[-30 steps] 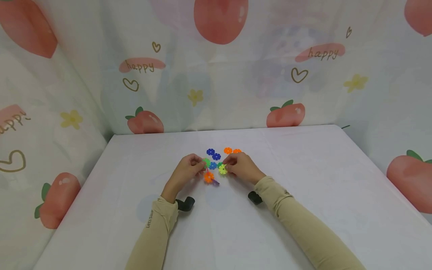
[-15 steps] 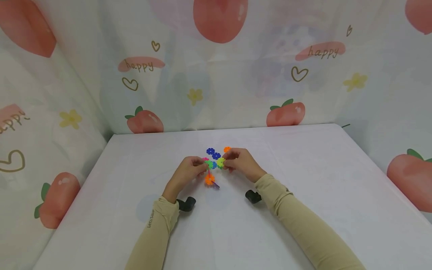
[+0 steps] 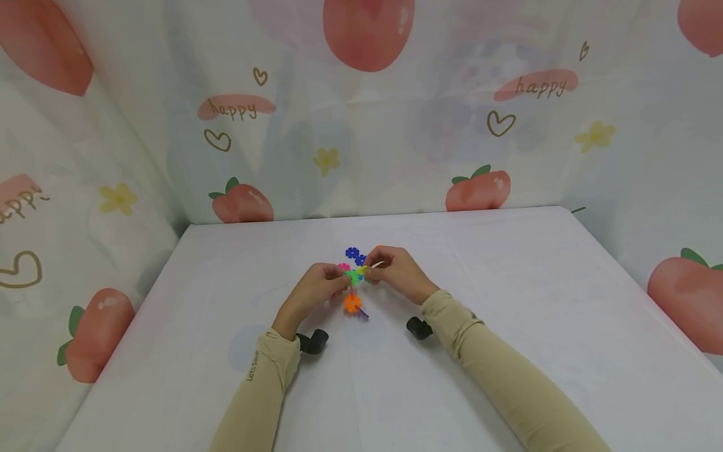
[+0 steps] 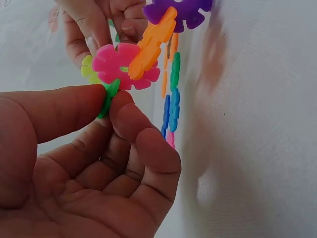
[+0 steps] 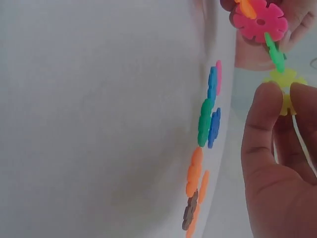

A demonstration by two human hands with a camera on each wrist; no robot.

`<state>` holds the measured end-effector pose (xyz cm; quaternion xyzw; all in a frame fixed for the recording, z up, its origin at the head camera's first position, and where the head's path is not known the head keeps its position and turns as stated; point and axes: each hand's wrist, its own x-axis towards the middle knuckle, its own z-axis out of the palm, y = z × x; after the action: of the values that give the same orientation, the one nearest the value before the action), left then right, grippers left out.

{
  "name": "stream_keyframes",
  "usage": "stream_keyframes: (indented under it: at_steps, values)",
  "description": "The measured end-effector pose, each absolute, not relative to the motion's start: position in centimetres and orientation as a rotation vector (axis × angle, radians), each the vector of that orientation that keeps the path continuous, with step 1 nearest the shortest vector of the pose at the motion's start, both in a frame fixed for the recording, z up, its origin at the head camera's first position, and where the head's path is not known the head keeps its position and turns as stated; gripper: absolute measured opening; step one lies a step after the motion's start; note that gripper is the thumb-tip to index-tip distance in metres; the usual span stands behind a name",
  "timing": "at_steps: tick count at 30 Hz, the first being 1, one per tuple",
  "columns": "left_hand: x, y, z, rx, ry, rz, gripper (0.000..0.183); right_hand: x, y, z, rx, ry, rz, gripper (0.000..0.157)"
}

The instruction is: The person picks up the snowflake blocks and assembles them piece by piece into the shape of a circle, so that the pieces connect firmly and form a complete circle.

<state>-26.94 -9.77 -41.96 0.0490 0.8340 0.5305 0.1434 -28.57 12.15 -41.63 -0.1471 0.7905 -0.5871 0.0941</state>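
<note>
My left hand (image 3: 313,290) pinches a green flower-shaped interlocking disc (image 4: 110,99) between thumb and index finger. Slotted to it is a pink disc (image 4: 110,63), followed by an orange disc (image 4: 154,39) and a purple disc (image 4: 184,11), so a short chain hangs from that hand. My right hand (image 3: 402,271) holds a yellow disc (image 5: 286,77) by thumb and fingertip. The yellow disc's edge meets the green one's edge in the right wrist view, between the two hands. Fingers partly cover both discs.
Loose discs lie on the white table (image 3: 480,270) beyond the hands: dark blue (image 3: 353,252), teal green (image 5: 204,123), light blue (image 5: 212,84), orange (image 5: 194,171) and brown (image 5: 189,210). A patterned cloth (image 3: 384,125) stands behind the table. Black wrist cameras (image 3: 313,341) sit under both wrists.
My right hand has moved left with the yellow disc, bringing it to the green one and turning it edge-on. The left hand has shifted slightly; its hanging chain has swung a little lower.
</note>
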Motion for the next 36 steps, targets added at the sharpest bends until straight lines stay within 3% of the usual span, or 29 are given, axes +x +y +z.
stream_keyframes:
  at_steps: [16, 36]
  values:
    - [-27.1, -10.0, -42.2, 0.18, 2.443, 1.468, 0.019, -28.8, 11.4, -41.9, -0.683, 2.535, -1.456, 0.012]
    - [-27.3, -10.6, -42.4, 0.222, 2.434, 1.439, 0.02, -29.6, 12.4, -42.2, -0.725, 2.675, -1.35, 0.022]
